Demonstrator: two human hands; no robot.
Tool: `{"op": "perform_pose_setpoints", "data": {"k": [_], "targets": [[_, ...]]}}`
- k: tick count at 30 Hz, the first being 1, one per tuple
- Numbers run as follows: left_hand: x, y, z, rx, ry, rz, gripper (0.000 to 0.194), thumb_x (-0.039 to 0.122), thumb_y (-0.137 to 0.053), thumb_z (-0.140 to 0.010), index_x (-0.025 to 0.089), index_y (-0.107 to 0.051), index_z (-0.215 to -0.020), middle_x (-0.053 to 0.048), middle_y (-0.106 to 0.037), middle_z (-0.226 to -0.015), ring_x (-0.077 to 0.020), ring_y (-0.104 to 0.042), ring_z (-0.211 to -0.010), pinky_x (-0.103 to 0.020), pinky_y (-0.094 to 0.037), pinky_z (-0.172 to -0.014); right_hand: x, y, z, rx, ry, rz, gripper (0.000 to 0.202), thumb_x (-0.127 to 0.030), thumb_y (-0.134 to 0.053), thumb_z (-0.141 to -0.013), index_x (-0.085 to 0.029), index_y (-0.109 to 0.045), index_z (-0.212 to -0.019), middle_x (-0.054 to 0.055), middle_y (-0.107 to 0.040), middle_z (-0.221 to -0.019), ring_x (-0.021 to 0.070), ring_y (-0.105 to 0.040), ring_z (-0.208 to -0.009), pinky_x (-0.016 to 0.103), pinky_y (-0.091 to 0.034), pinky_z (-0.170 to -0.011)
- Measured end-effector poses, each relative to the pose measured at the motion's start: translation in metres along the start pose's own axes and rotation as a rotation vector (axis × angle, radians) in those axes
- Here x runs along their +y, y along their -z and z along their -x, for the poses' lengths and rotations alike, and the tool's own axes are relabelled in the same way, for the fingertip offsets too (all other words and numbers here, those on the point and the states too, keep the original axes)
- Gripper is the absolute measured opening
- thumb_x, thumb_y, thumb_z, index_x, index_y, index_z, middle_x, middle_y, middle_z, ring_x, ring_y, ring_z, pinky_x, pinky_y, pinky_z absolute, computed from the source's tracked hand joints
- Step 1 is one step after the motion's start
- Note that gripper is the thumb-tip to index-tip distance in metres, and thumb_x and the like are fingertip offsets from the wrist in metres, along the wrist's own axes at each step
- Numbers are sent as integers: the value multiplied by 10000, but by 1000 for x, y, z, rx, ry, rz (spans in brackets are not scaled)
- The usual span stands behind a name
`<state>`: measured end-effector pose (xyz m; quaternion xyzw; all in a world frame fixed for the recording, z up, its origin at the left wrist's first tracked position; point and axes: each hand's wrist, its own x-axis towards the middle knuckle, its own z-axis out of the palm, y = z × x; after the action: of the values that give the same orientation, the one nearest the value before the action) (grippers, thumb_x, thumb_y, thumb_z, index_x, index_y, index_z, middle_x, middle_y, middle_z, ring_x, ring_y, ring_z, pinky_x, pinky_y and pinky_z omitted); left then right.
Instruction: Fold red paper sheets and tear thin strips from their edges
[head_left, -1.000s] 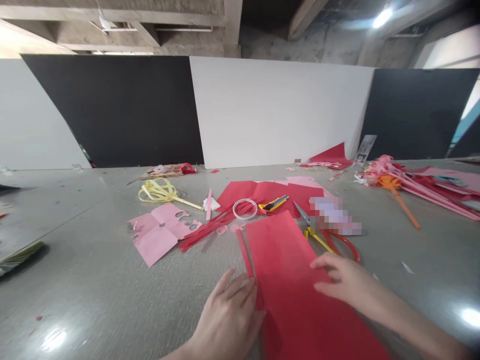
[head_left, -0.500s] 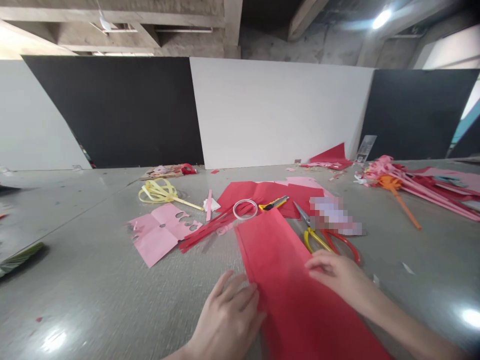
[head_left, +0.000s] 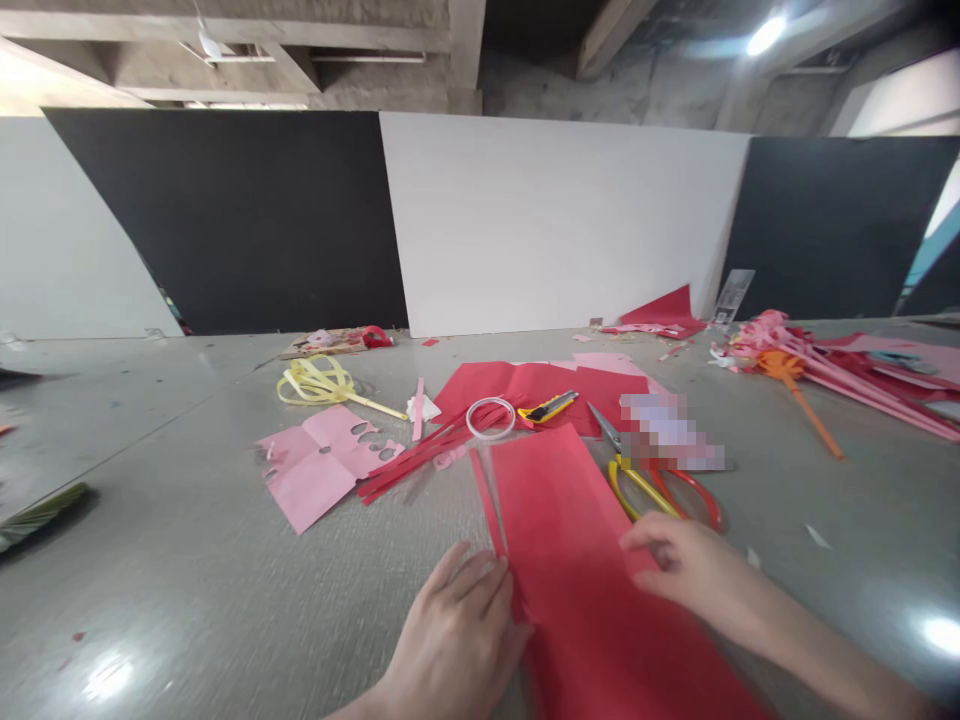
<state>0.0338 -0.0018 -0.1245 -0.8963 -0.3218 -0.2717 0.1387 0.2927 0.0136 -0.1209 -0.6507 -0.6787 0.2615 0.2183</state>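
Observation:
A long red paper sheet (head_left: 577,530) lies in front of me. Along its left side runs a narrow red paper strip (head_left: 488,505), parted from the sheet by a thin gap at the far end. My left hand (head_left: 459,625) is bent over the strip, holding it at the sheet's left edge. At the opposite edge, my right hand (head_left: 679,565) has its thumb and fingertips curled on the sheet, with a small gap visible inside the curl. Just beyond the right hand lie scissors (head_left: 634,487) with yellow and red handles, partly covered by a blurred patch.
A yellow box cutter (head_left: 549,407) and a white ring (head_left: 490,436) rest beyond the sheet. Red strips (head_left: 409,465), pink cut paper (head_left: 315,462) and a yellow ribbon flower (head_left: 319,382) lie left. Far right are an orange flower (head_left: 780,365) and pink strips (head_left: 862,385).
The red sheet has shifted right with my right hand. A gap now shows between it and the narrow strip, which stays under my left hand.

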Motion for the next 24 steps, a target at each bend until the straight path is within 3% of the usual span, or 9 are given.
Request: {"op": "perform_pose_setpoints", "data": {"k": [12, 18, 24], "targets": [[-2, 3, 2, -91, -19, -11, 242, 212, -394, -851, 124, -576, -983, -53, -653, -954, -233, -587, -902, -456, -452, -822, -7, 4, 5, -38, -75, 84, 256, -153, -540, -621, -186, -615, -864, 33, -613, -794, 165, -566, -666, 264, -423, -627], [-5, 5, 0, -84, 1, -27, 242, 230, -459, -820, 143, -565, -1019, -47, -637, -995, -250, -563, -948, -448, -467, -804, -8, 5, 3, -28, 7, 64, 239, -185, -488, -640, -197, -584, -859, 33, -587, -837, 157, -556, -661, 262, -437, -625], [-3, 3, 2, -8, -38, 11, 236, 174, -361, -880, 164, -597, -870, -37, -645, -826, -215, -587, -850, -427, -463, -786, -9, 2, -1, 77, 150, -42, 310, -215, -453, -679, -236, -535, -977, 34, -506, -1122, 176, -484, -1039, 279, -401, -848]]}}
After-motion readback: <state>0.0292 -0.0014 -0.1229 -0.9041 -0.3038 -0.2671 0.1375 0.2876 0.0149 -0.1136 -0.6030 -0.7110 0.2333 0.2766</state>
